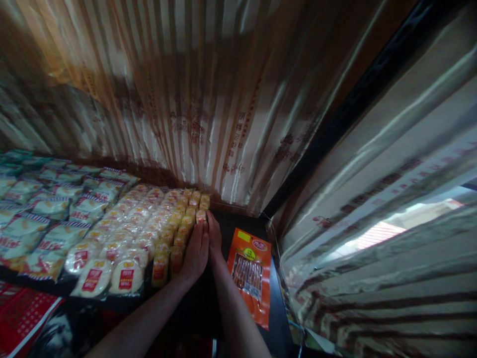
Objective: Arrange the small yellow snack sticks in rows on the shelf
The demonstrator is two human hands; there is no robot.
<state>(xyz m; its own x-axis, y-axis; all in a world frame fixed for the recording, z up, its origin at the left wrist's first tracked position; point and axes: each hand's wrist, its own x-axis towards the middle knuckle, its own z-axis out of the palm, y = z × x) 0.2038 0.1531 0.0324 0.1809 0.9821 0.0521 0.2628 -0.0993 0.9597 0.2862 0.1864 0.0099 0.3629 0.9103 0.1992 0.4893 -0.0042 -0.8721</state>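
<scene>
My left hand (pixel 196 251) and my right hand (pixel 214 233) are close together at the right end of the packaged snacks. Between their fingertips is a small wrapped cake (pixel 201 216) in a yellowish wrapper, partly hidden by the fingers. The left hand lies along the outer row of yellow-wrapped cakes (pixel 177 259); the right hand is on the outer side, over the black shelf (pixel 233 219). Left of the yellow rows are rows of round cakes (pixel 126 274) in clear wrappers with red labels.
An orange packet (pixel 250 276) with a clear window lies right of my right arm. Pale green snack bags (pixel 55 243) fill the left side. A red crate (pixel 22 313) is at lower left. Printed plastic sheeting (pixel 208 109) hangs behind, with a dark post (pixel 335 129) at right.
</scene>
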